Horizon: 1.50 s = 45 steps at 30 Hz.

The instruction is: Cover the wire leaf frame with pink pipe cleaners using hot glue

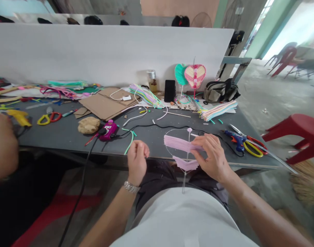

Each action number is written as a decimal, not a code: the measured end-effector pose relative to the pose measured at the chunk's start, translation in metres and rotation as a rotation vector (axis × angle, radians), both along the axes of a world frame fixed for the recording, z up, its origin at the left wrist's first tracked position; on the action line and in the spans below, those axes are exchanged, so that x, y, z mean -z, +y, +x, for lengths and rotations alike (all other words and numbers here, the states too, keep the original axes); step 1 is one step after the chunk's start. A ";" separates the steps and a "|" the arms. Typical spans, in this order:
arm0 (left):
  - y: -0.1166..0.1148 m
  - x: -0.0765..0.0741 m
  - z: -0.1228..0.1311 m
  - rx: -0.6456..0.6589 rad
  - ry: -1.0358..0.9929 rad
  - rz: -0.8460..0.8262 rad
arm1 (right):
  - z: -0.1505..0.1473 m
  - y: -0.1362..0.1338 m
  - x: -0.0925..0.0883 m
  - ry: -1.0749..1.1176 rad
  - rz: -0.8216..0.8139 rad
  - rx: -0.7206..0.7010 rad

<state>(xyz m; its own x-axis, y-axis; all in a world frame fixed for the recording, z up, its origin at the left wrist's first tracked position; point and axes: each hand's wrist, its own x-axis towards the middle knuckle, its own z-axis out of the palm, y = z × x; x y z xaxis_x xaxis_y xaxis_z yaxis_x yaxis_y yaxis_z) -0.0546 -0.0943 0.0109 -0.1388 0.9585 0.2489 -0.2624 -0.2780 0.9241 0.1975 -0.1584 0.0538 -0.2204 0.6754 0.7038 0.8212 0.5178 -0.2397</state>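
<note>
My right hand point(211, 156) grips a bundle of pale pink straws point(179, 144) fixed across a thin round wire frame point(169, 141). A second, shorter pink bundle point(185, 164) sits lower on a clear central stick point(184, 181), which has a small pink knob at its top. My left hand point(136, 162), wearing a metal wristwatch point(131, 187), is held up just left of the frame with its fingertips pinched together. I cannot tell whether those fingers hold anything thin. A green-tipped straw piece point(130, 142) lies on the grey table point(56, 132) near them.
A blue glue gun point(235, 141) and yellow-handled scissors point(255, 149) lie to the right, with a magenta glue gun point(108, 131) and black cord to the left. Cardboard point(108, 103) and straw bundles crowd the back. Another person's hand point(2, 147) is at far left.
</note>
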 end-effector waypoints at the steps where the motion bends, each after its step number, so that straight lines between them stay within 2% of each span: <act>1: -0.003 0.004 0.003 -0.007 0.068 0.002 | 0.000 0.000 0.000 -0.002 0.000 0.000; 4: -0.008 0.009 0.006 0.014 0.227 0.006 | 0.000 0.002 0.001 -0.004 -0.002 0.000; 8: -0.005 0.008 0.004 0.106 0.383 0.017 | -0.002 0.003 0.001 0.005 0.000 -0.007; 13: -0.005 -0.006 -0.003 -0.112 0.523 0.115 | -0.004 0.005 0.001 0.018 -0.032 -0.005; 17: -0.005 -0.030 0.011 -0.223 0.564 0.410 | -0.005 0.006 0.002 0.028 -0.024 -0.001; 18: -0.004 -0.036 0.018 -0.174 0.576 0.466 | -0.005 0.007 0.002 0.033 -0.020 -0.002; 20: -0.001 -0.045 0.033 0.024 0.611 0.503 | -0.005 0.008 0.003 0.042 -0.012 -0.002; 21: 0.000 -0.048 0.040 0.116 0.642 0.496 | -0.005 0.008 0.004 0.046 -0.008 0.002; 23: 0.002 -0.050 0.050 0.221 0.724 0.495 | -0.004 0.007 0.004 0.050 -0.003 0.012; 29: 0.004 -0.045 0.053 0.242 0.954 0.625 | 0.000 0.007 0.000 0.041 -0.035 0.021; 35: 0.002 -0.055 0.052 0.216 1.068 0.725 | -0.003 0.008 -0.005 0.072 -0.044 -0.012; 39: 0.004 -0.061 0.053 0.191 1.126 0.755 | 0.002 0.002 -0.007 0.313 0.046 -0.006; 42: 0.007 -0.061 0.051 0.163 1.136 0.786 | 0.017 -0.005 -0.006 0.572 0.133 0.099; 45: 0.009 -0.059 0.049 0.137 1.121 0.829 | 0.040 -0.010 0.003 0.713 0.144 0.230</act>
<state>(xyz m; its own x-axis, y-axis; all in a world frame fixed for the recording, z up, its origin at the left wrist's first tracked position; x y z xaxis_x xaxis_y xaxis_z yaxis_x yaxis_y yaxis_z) -0.0057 -0.0851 0.0698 0.5899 0.4698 0.6568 0.4278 -0.8716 0.2392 0.2379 -0.1681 0.0511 0.4554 0.5401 0.7078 0.5838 0.4191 -0.6954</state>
